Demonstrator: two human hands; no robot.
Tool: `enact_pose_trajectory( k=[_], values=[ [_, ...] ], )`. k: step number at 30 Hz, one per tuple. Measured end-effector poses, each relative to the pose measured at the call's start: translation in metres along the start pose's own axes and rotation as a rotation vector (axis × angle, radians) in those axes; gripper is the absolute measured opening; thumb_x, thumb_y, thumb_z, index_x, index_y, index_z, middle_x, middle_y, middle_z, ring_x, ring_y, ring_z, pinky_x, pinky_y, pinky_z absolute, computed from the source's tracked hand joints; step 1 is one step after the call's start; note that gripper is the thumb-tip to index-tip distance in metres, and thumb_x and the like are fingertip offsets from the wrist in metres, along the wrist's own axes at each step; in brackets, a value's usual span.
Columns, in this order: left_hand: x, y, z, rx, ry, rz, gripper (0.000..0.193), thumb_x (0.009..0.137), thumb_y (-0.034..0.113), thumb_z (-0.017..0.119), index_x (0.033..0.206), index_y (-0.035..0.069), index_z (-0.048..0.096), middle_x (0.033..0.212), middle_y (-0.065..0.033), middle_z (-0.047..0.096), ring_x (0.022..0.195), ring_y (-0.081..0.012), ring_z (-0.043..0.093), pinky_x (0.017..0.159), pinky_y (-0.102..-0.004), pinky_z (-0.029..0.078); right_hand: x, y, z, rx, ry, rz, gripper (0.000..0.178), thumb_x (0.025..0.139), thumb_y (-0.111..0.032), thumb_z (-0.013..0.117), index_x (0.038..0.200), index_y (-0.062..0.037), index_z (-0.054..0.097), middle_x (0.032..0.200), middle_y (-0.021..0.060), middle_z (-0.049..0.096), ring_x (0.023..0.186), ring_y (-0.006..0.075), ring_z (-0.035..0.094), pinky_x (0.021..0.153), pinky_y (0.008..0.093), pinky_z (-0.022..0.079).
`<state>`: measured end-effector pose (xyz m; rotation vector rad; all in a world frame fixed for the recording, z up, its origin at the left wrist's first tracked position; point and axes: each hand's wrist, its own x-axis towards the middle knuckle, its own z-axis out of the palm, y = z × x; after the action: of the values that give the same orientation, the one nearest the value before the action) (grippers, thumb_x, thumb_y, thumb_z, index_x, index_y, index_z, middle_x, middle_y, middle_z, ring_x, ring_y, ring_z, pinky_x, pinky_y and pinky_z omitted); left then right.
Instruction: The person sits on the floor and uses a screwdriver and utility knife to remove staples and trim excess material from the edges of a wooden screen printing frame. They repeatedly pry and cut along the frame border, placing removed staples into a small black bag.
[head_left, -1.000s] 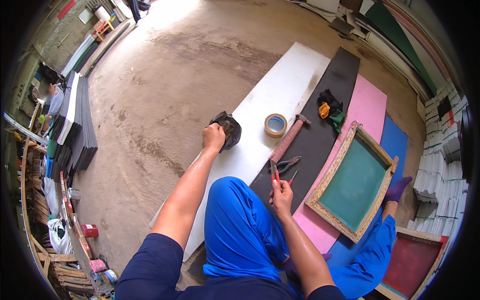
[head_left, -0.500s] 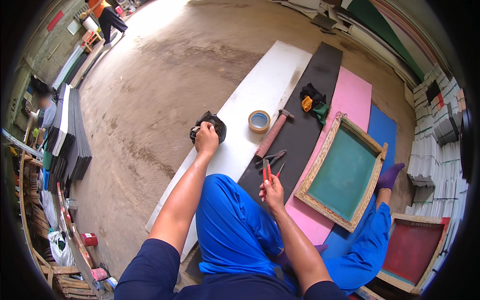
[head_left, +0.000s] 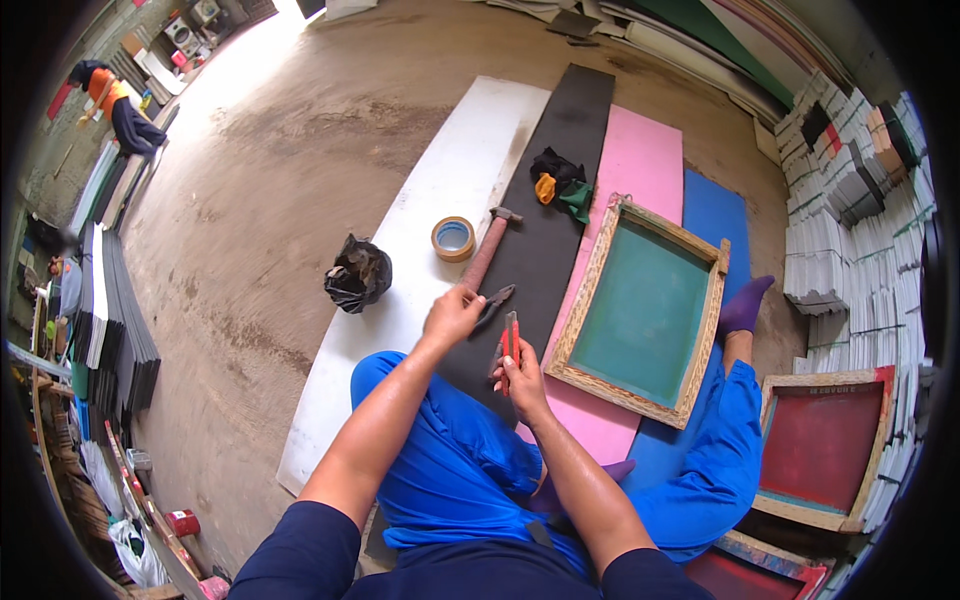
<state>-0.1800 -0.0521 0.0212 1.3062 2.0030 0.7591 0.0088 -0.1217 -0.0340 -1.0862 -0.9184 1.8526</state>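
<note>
My left hand (head_left: 454,317) is over the black mat, its fingers pinched beside the pliers (head_left: 494,306). Whether those fingers grip anything is hidden. In my right hand (head_left: 521,379) is a red-handled utility knife (head_left: 512,338), pointing up and away from me. Beyond the pliers lies a hammer (head_left: 487,247) with a wrapped, reddish handle. A roll of brown tape (head_left: 453,239) rests on the white sheet (head_left: 440,190), left of the hammer. The crumpled black plastic bag (head_left: 357,274) stands open at that sheet's left edge.
A wood-framed green screen (head_left: 645,312) lies across the pink and blue sheets (head_left: 716,215). Dark cloths (head_left: 563,182) sit farther up the black mat. Stacked white sheets (head_left: 850,240) line the right; a red framed screen (head_left: 822,450) leans there. An orange-clad person (head_left: 120,108) is far left.
My left hand has left the black bag and moved right, to the pliers. My right hand still holds the utility knife. The view has shifted, and the far-left person's posture has changed.
</note>
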Motion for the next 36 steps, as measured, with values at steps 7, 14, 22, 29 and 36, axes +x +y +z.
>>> enact_pose_trajectory(
  k=[7,14,22,29,36],
  values=[
    [-0.055,0.025,0.097,0.073,-0.274,0.038,0.043,0.091,0.041,0.069,0.11,0.003,0.074,0.098,-0.0214,0.075,0.096,-0.0368,0.073,0.087,-0.0464,0.056,0.0,-0.022,-0.088,-0.281,0.384,-0.207,0.028,0.096,-0.008,0.063,0.124,-0.0061,0.06,0.087,0.0019,0.06,0.077,0.0136,0.06,0.066,0.0315,0.051],
    [-0.074,0.036,0.157,0.151,-0.189,0.039,0.05,0.092,0.044,0.069,0.122,0.003,0.066,0.112,-0.0208,0.071,0.105,-0.0396,0.069,0.091,-0.0483,0.055,-0.036,-0.046,-0.161,-1.069,0.696,-0.213,0.016,0.095,-0.016,0.064,0.105,-0.0035,0.062,0.095,0.0169,0.067,0.099,0.04,0.06,0.086,0.0509,0.046],
    [-0.08,0.045,0.159,0.294,-0.132,0.142,0.05,0.091,0.046,0.071,0.118,0.004,0.066,0.118,-0.018,0.068,0.109,-0.038,0.067,0.091,-0.0487,0.054,-0.053,-0.047,-0.165,-1.171,0.677,-0.095,0.015,0.098,-0.021,0.061,0.104,-0.0073,0.058,0.086,0.0197,0.069,0.085,0.0439,0.065,0.077,0.0557,0.046],
    [-0.089,0.043,0.141,0.297,-0.154,0.12,0.05,0.086,0.044,0.075,0.113,0.002,0.072,0.114,-0.0168,0.07,0.107,-0.0341,0.068,0.091,-0.0452,0.054,-0.062,-0.055,-0.15,-1.208,0.637,-0.052,0.018,0.1,-0.025,0.057,0.109,-0.0092,0.055,0.086,0.019,0.07,0.084,0.0446,0.067,0.075,0.0579,0.048],
    [-0.097,0.022,0.115,0.29,-0.166,0.126,0.044,0.089,0.043,0.072,0.112,0.005,0.068,0.112,-0.0148,0.069,0.104,-0.0352,0.067,0.089,-0.0468,0.054,-0.071,-0.051,-0.119,-1.234,0.528,0.071,0.021,0.102,-0.03,0.054,0.112,-0.0113,0.054,0.089,0.0196,0.072,0.083,0.0462,0.068,0.072,0.0593,0.049]
  ],
)
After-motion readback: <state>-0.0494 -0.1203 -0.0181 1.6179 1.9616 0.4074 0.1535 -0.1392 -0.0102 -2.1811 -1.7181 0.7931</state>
